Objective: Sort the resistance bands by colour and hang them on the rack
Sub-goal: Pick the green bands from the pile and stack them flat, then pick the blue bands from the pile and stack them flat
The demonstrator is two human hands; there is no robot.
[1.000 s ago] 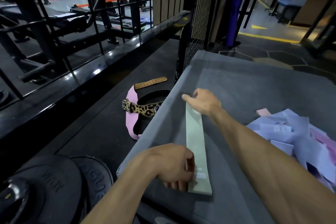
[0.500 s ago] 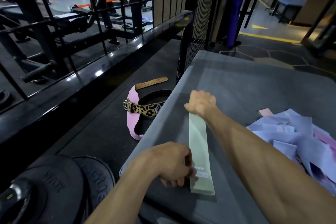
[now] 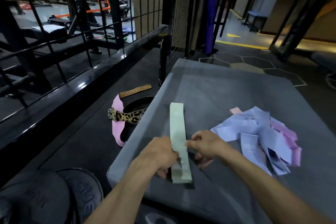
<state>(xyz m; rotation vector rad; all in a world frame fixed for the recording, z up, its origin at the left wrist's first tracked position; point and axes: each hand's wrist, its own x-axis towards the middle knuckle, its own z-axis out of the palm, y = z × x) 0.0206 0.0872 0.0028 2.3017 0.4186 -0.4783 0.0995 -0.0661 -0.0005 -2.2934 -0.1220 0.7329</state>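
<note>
A grey padded platform (image 3: pixel 227 85) fills the lower right of the head view and serves as the sorting surface; judged from the layout, its flat top lets bands be laid out and compared by colour. To its left runs a black metal rail (image 3: pixel 87 85) backed by a wire grid panel (image 3: pixel 145 2), possibly the rack meant for hanging, though no hooks can be made out. Dark weight plates (image 3: pixel 54 196) lie at lower left.

On the dark floor beside the platform rests a group of lifting belts (image 3: pixel 127 116): one pink, one leopard-print, one black and a tan strap, which are not part of the sort.

A loose pile of lilac and pink bands (image 3: pixel 258 136) lies on the platform's right side, overlapping and unsorted, so most of the task appears to remain.

Well apart from the pile, a pale green band (image 3: pixel 177 132) lies flat and straight near the platform's left edge, presumably set aside as the start of its own colour group.

The left hand (image 3: pixel 160 154) has its fingers curled against the band's near left edge, pinning or gripping it. The right hand (image 3: pixel 207 145) is blurred beside the band's right edge, fingers loosely bent; whether it pinches the band cannot be told.
</note>
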